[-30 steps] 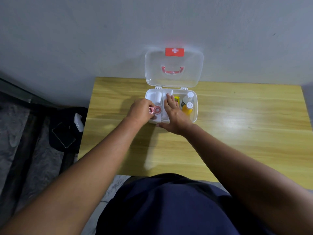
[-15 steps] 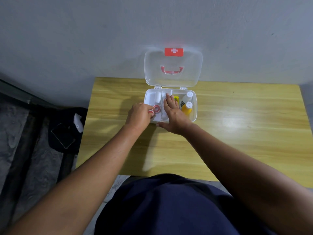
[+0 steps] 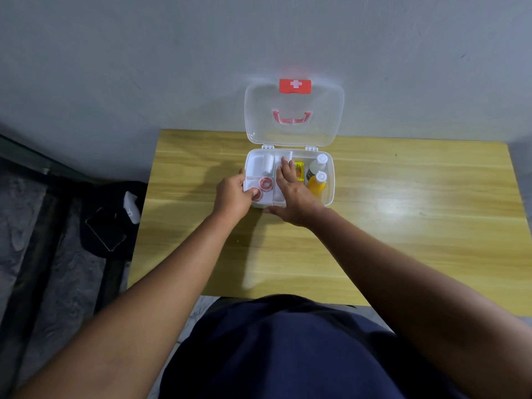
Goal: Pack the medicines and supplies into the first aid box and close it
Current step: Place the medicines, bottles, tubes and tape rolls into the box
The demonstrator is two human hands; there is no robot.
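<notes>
A: Item, first aid box, position?
B: On the wooden table, clear lid upright against the wall, long axis left to right.
A: Hands?
B: Left hand at the near-left corner, thumb pressing a red tape roll; a second roll just beside. Right hand flat, fingers extended over the inner tray, gripping nothing.
A: Contents?
B: White roll, yellow packet, white bottle, orange bottle.

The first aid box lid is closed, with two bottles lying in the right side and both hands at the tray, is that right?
Not quite: the head view shows the lid standing open against the wall. The two bottles do lie in the right side, and the left hand and right hand are at the tray.
</notes>
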